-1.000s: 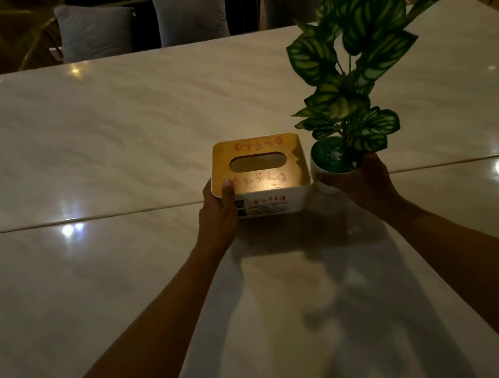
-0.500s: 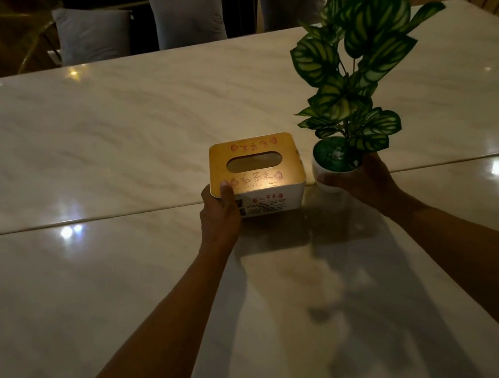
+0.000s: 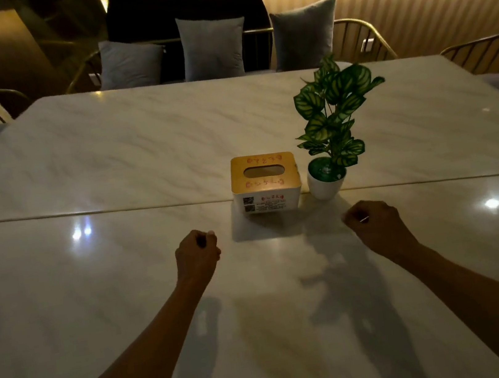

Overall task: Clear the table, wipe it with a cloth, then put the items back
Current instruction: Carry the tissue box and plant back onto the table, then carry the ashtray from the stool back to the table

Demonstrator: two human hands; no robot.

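Two hands and two table items, as we count them from left to right.

Item one: our left hand, over the near half of the table, fingers loosely curled and holding nothing, apart from the box.

Item two: tissue box, white body under a yellow lid with an oval slot, upright near the table's middle, across the seam between the two slabs.

Item three: potted plant, variegated green leaves in a small white pot, upright, just beside the box on its right; whether they touch we cannot tell.

Item four: our right hand, curled loosely, holding nothing, apart from the pot.

Background: three grey cushions on seating beyond the far edge.

Step in hand, as we judge it: both items stand on the table and no cloth is in view, so either the clearing is not yet begun or the items are already back; we cannot tell which. If clearing is ahead, the next move calls for each hand to take the item nearest it, keeping the plant upright.
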